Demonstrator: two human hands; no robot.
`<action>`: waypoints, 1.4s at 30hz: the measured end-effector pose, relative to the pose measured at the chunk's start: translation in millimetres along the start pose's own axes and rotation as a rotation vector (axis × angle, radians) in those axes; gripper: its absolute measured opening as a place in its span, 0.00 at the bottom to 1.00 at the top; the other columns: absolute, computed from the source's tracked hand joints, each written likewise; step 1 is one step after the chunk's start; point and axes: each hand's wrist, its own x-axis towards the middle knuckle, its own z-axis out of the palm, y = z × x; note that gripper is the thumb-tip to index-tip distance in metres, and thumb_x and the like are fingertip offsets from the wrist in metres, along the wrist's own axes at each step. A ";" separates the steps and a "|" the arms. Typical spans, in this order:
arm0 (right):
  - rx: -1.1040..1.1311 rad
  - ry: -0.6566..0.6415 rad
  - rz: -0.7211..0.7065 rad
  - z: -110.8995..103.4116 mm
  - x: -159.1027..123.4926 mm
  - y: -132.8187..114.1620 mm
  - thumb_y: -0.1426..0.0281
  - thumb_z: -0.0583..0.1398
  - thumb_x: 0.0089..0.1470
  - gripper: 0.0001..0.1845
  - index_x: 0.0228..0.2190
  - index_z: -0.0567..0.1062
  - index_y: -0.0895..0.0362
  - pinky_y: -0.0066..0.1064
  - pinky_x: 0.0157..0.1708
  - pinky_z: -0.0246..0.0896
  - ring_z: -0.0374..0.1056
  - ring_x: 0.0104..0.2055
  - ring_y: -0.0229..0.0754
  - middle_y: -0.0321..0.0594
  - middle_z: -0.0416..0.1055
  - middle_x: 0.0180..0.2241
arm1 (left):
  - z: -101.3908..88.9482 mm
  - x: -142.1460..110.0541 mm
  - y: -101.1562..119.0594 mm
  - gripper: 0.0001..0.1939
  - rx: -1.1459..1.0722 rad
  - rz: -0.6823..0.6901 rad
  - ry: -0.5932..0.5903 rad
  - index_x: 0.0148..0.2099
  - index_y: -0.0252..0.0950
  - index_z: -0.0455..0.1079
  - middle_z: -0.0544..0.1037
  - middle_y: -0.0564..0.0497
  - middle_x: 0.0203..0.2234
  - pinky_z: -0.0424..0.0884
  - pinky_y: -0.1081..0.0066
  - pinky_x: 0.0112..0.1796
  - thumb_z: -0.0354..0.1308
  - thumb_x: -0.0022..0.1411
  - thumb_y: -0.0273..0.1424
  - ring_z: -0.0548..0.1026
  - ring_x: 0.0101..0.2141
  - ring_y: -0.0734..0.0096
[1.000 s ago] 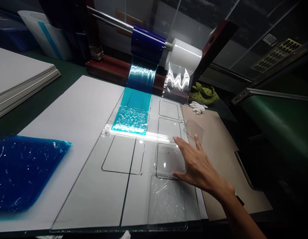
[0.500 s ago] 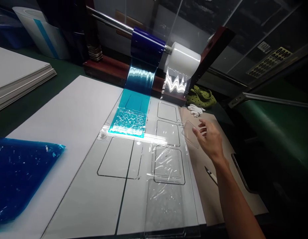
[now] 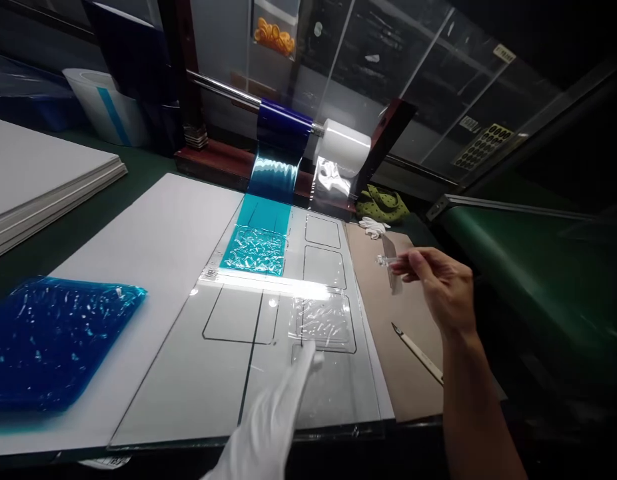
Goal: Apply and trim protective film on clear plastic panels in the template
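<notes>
The bare right hand [image 3: 441, 290] pinches a small clear plastic square [image 3: 392, 272] at its fingertips above a brown paper sheet [image 3: 413, 347], while the flat, open, white-gloved left hand [image 3: 268, 417] extends toward a clear film-covered panel [image 3: 321, 325].

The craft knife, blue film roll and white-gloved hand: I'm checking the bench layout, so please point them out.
Craft knife [image 3: 419, 356]: head view, on its white handle.
Blue film roll [image 3: 284, 125]: head view, on the roll's wound middle.
White-gloved left hand [image 3: 268, 427]: head view, on the glove's back.
</notes>
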 end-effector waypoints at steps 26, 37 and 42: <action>0.131 -0.440 0.270 10.9 -127.2 -57.9 0.59 0.49 0.66 0.21 0.36 0.76 0.58 0.28 0.27 0.54 0.61 0.22 0.36 0.32 0.64 0.18 | 42.1 33.7 29.2 0.48 2.006 0.161 0.062 0.65 0.35 0.56 0.63 0.31 0.60 0.67 0.48 0.45 0.60 0.43 0.48 0.67 0.53 0.39; -0.476 -0.378 -0.172 18.0 -144.9 -81.0 0.70 0.46 0.66 0.18 0.30 0.71 0.57 0.32 0.27 0.47 0.63 0.24 0.39 0.38 0.68 0.24 | 39.1 40.7 3.9 0.41 2.393 0.467 0.107 0.62 0.20 0.58 0.70 0.23 0.48 0.65 0.41 0.38 0.54 0.46 0.35 0.69 0.46 0.29; 0.317 -0.351 0.330 11.1 -136.1 -57.7 0.58 0.51 0.63 0.20 0.31 0.73 0.58 0.27 0.22 0.45 0.53 0.19 0.33 0.29 0.56 0.16 | 26.1 28.9 0.1 0.51 1.912 0.710 0.185 0.68 0.31 0.45 0.65 0.33 0.57 0.69 0.47 0.45 0.59 0.44 0.42 0.67 0.53 0.41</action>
